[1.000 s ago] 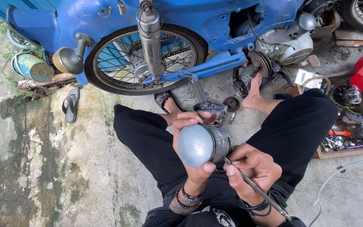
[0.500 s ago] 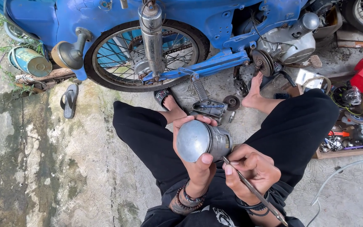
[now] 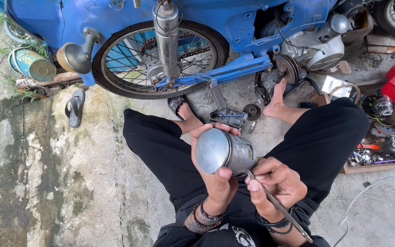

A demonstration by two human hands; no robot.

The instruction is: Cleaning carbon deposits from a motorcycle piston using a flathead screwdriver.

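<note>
My left hand [image 3: 216, 183] grips a grey metal piston [image 3: 225, 152], its flat crown turned left toward me and its grooved skirt pointing right. My right hand [image 3: 277, 185] holds a thin metal pick tool [image 3: 280, 208] like a pencil. The tool's tip touches the lower side of the piston skirt. I sit on the ground with black trousers, knees apart. Beaded bracelets circle my left wrist.
A blue motorbike [image 3: 216, 27] lies across the top, with its spoked wheel [image 3: 161, 57], chrome exhaust pipe [image 3: 166, 39] and engine [image 3: 316, 43]. A wooden tray of small parts [image 3: 380, 146] sits at right, a sandal [image 3: 75, 107] and a tin can [image 3: 33, 64] at left.
The piston and both hands have shifted slightly up in view as the head moved closer. The pick stays against the piston skirt.
</note>
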